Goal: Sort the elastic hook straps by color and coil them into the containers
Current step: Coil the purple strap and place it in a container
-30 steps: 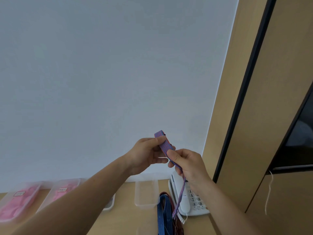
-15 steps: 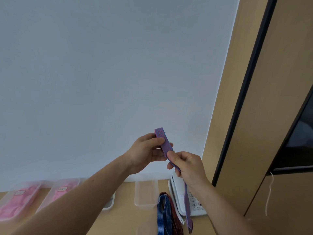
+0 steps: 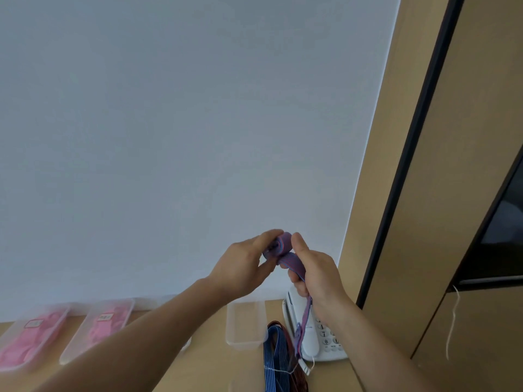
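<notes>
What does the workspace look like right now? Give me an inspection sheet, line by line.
Surface: wooden desk, partly in view.
Job's things: purple strap partly coiled, tail hanging; blue straps on desk; clear container looks empty; two labelled containers with pink contents.
Clutter: white telephone.
Grippers: left hand pinches the coil; right hand grips the strap's tail.
Cables: phone cord; white string hanging by cabinet.
Surroundings: white wall, wood panelling.
</notes>
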Motion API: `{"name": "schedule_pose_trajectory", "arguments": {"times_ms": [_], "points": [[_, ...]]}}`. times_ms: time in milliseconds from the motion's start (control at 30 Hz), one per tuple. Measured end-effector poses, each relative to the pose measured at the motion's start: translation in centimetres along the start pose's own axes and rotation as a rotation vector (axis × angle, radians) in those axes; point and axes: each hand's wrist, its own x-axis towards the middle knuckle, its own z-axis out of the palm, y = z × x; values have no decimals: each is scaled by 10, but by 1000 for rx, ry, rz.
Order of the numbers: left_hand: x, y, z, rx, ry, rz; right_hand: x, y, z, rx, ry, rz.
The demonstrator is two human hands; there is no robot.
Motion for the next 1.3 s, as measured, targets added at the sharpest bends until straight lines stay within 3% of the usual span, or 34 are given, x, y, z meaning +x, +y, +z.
{"name": "schedule_pose_trajectory", "arguments": {"times_ms": [167, 400, 467, 567, 633, 733, 800, 933, 1067, 1300], "points": [[1, -9, 4, 223, 123, 335, -1, 3, 2, 51, 27, 10], [2, -20, 6, 269, 63, 434, 0, 8, -1, 101, 37, 3], [3, -14, 6, 55, 8, 200, 2, 9, -5, 113, 52, -25], [13, 2, 0, -586, -80, -512, 4, 10, -7, 92, 37, -88], [23, 3, -4, -998, -173, -824, 4, 10, -6, 71, 11, -140], [25, 4, -9, -1125, -330, -799, 1, 12, -2, 27, 11, -188], [25, 3, -7, -1153, -278, -768, 2, 14, -2, 2, 37, -191], [28, 6, -3, -1029, -89, -724, 7, 16, -4, -115, 106, -170], [29, 10, -3, -832, -39, -583, 8, 16, -3, -65, 99, -117], [18, 9, 4, -242, -4, -241, 6, 13, -2, -20, 42, -61]]}}
